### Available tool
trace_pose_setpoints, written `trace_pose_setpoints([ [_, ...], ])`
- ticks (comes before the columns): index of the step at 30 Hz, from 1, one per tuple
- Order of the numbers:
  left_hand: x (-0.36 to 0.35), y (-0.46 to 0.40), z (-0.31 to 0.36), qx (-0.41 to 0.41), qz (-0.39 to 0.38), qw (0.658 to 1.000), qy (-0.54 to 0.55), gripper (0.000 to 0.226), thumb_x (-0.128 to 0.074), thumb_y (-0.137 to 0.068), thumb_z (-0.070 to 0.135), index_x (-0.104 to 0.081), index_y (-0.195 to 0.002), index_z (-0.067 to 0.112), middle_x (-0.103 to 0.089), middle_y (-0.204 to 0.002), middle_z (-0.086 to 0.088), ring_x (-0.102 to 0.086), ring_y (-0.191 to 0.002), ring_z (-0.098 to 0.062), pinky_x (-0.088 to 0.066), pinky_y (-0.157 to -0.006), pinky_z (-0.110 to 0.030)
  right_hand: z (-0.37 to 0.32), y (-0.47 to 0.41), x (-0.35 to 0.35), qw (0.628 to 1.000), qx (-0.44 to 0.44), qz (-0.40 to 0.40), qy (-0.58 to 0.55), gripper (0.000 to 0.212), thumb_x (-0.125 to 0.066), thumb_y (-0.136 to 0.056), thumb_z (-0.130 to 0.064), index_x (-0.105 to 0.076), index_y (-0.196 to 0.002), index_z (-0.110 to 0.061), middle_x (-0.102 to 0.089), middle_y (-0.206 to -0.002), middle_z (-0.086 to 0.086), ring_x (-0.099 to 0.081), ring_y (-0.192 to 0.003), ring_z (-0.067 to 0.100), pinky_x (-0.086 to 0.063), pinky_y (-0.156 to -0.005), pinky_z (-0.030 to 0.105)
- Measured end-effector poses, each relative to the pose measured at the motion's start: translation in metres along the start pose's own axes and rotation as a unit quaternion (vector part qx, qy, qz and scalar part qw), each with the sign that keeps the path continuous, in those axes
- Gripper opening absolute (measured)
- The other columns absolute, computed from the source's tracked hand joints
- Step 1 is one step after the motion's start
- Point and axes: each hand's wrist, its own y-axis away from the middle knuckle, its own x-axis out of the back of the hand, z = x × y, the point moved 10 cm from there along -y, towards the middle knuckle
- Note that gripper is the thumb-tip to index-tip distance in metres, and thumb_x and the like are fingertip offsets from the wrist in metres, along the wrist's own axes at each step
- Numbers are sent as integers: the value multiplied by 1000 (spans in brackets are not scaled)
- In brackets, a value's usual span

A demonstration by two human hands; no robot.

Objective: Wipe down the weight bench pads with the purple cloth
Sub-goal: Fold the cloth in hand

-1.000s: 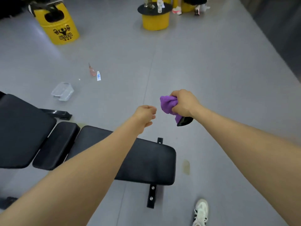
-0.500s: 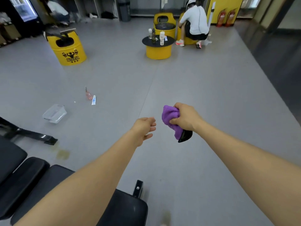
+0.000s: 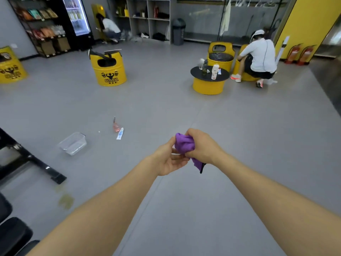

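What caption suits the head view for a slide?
Right hand grips the bunched purple cloth while the left hand touches it above the grey floor.

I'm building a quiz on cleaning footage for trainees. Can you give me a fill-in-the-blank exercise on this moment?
1. The right hand grips a bunched cloth whose colour is ____.
2. The left hand touches the cloth from the ____ side.
3. The clear plastic container lies on the ____.
4. The bench pads show at the lower ____ corner of the view, apart from the cloth.

Missing words: purple; left; floor; left
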Motion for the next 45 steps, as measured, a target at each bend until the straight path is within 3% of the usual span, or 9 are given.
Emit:
trace_pose_setpoints([
  [9, 91, -92, 147, -111, 144, 975, 129, 20, -57, -90, 26, -61, -87, 7, -60, -83, -13, -61, -72, -23, -58, -50, -27, -37, -199, -33, 970, 180, -162, -17, 60, -70, -73, -11, -51, -129, -25, -44, -115, 5, -42, -108, 20, -43, -89, 27],
  [14, 147, -138, 213, -140, 197, 956, 164, 16, -47, -91, 7, -60, -97, 1, -61, -91, -15, -62, -73, -23, -60, -64, -28, -57, -308, -40, 948, 192, -234, -99, 50, -69, -81, -21, -52, -129, -23, -43, -126, 3, -50, -113, 17, -41, -89, 21],
  [23, 256, -150, 309, -226, 265, 926, 144, 17, -53, -91, 6, -67, -102, 9, -73, -91, -3, -71, -79, -12, -58, -74, -19, -178, -451, -110, 908, 325, -261, -43, 16, -53, -91, -14, -64, -83, -5, -51, -78, 10, -49, -72, 23, -36, -64, 29],
  [26, 320, -155, 332, -211, 344, 906, 124, 26, -42, -94, -4, -63, -98, 11, -68, -92, -7, -66, -80, -15, -54, -69, -24, -218, -498, -141, 900, 332, -279, -52, 23, -50, -92, -13, -63, -80, -1, -46, -62, 5, -42, -60, 18, -31, -55, 28],
  [30, 399, -175, 381, -181, 415, 887, 87, 29, -34, -101, 11, -60, -88, 17, -64, -88, -4, -61, -79, -15, -50, -70, -30, -265, -574, -179, 911, 296, -276, -82, 24, -47, -92, -10, -61, -76, 1, -50, -75, 10, -46, -72, 22, -34, -64, 28],
  [35, 482, -200, 449, -167, 432, 874, 147, 21, -35, -101, 13, -55, -99, 9, -62, -88, -6, -57, -93, -27, -48, -86, -42, -326, -659, -215, 923, 261, -272, -76, 34, -46, -92, -13, -47, -59, -19, -49, -64, 2, -47, -71, 23, -34, -59, 29],
  [38, 526, -212, 485, -164, 431, 867, 191, 23, -37, -100, 13, -58, -93, 7, -62, -84, -7, -60, -80, -23, -48, -89, -43, -360, -698, -239, 924, 253, -281, -64, 36, -46, -94, -20, -44, -57, -21, -44, -59, -4, -46, -72, 25, -33, -65, 29],
  [42, 582, -229, 528, -189, 388, 870, 237, 39, -28, -97, 12, -62, -79, 5, -66, -97, -12, -63, -84, -25, -51, -84, -41, -406, -739, -275, 883, 256, -379, -104, 35, -47, -94, -15, -50, -59, -20, -47, -65, 1, -42, -69, 20, -32, -67, 28],
  [45, 635, -232, 556, -225, 386, 848, 286, 50, -29, -98, 33, -64, -100, -3, -66, -104, -19, -63, -91, -30, -49, -92, -43, -440, -765, -306, 820, 228, -495, -178, 32, -43, -85, 6, -69, -91, -11, -58, -81, 4, -49, -73, 16, -39, -67, 25],
])
